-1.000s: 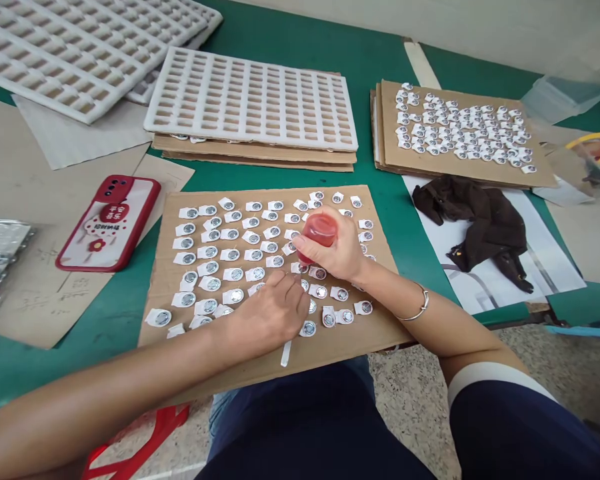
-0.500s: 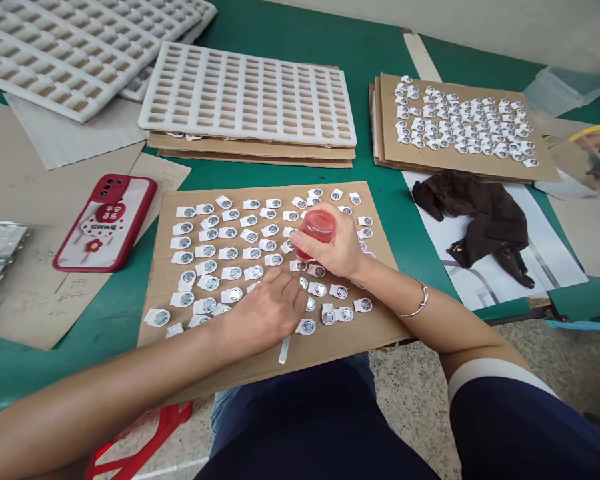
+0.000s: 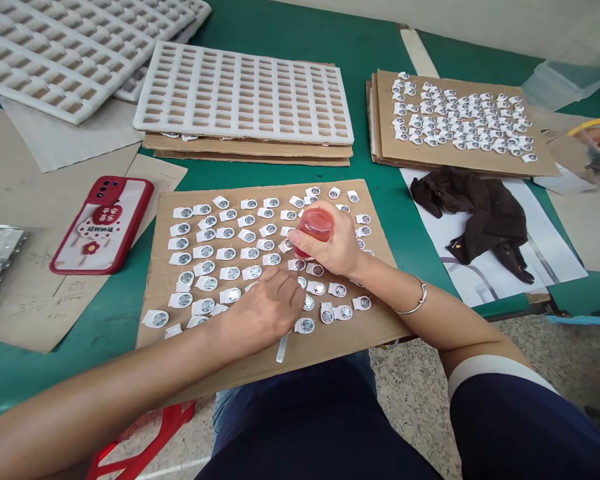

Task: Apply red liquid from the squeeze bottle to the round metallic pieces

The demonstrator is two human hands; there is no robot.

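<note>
I have the bottle in my right hand, thumb along its left side, its rounded end turned up toward the camera. Its long axis is foreshortened and seems to run steeply down toward the board – I can't make out whether its lower end touches anything. My left hand is low over the board, left of the bottle and nearer my body, back up, fingers curled in; whether they pinch something I cannot tell. A white strip shows just below that hand, its upper end hidden. The relation I judge most telling is the narrow space between bottle and left fingertips: a small piece lies there, just beyond those fingers and just below the bottle in my view – left hand on its near side, right hand up and to the right
</note>
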